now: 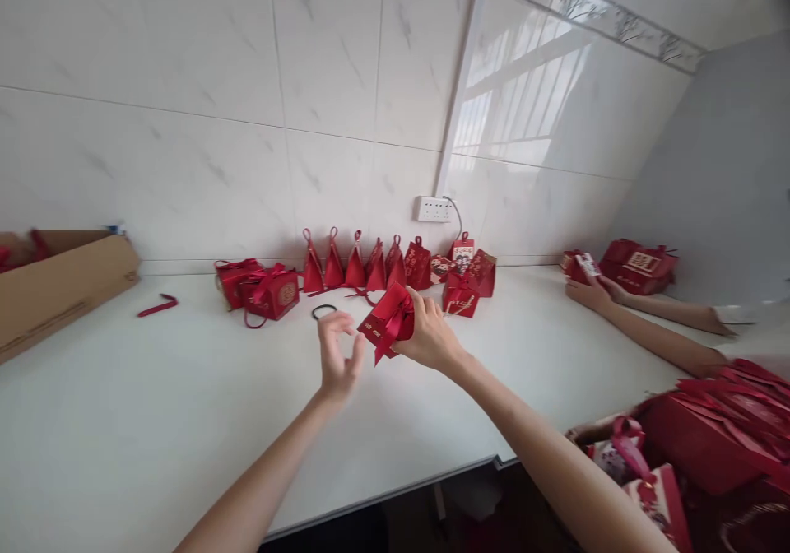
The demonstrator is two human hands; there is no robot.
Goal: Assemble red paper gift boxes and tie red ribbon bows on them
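Over the middle of the white surface (pixel 154 421), the right hand (pixel 432 339) grips a small red paper box with a red ribbon bow (pixel 386 318), held up in the air. The left hand (pixel 336 360) is just left of the box, spread wide and holding nothing. A black hair band (pixel 323 312) lies just past it. Far back by the wall stands a row of red paper boxes (pixel 370 267). A brown cardboard box (pixel 62 281) sits far left.
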